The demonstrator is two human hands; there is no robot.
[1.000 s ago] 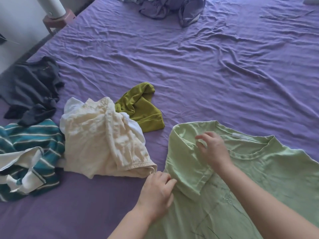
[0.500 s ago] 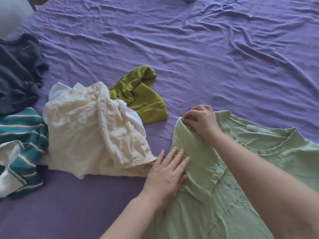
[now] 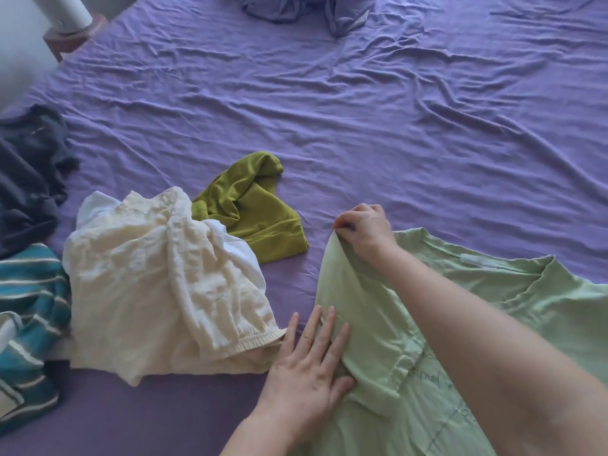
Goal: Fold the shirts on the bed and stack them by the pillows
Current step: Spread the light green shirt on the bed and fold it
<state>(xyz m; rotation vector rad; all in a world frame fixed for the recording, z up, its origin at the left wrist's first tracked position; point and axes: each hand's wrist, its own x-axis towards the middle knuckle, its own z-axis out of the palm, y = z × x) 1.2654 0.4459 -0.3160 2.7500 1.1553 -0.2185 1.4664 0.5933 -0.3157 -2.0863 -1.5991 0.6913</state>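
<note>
A soft light green shirt (image 3: 493, 324) is lying on the wrinkly purple bed sheet (image 3: 362, 126), near the front and to the right. Its round neck hole is facing up, and a small white tag is showing inside. Thin dark writing is showing on the front (too small to read).

The right hand (image 3: 363, 230) is reaching across and pinching the top corner of the shirt's shoulder, with its fingers curled around the cloth. The cloth is standing up in a little point there. The left hand (image 3: 307, 370) is lying flat with straight fingers, pressing on the folded sleeve edge.

Just beside the left hand, a crumpled cream shirt (image 3: 158, 284) is sitting in a bumpy heap, with a stretchy gathered hem. Behind it, and touching it, an olive green shirt (image 3: 253, 212) is lying bunched up. At the left edge, a teal striped shirt (image 3: 26, 307) and a dark grey shirt (image 3: 26, 172) are lying in floppy piles. Far at the top, a purple bundle of cloth (image 3: 306, 8) is sitting on the sheet.
</note>
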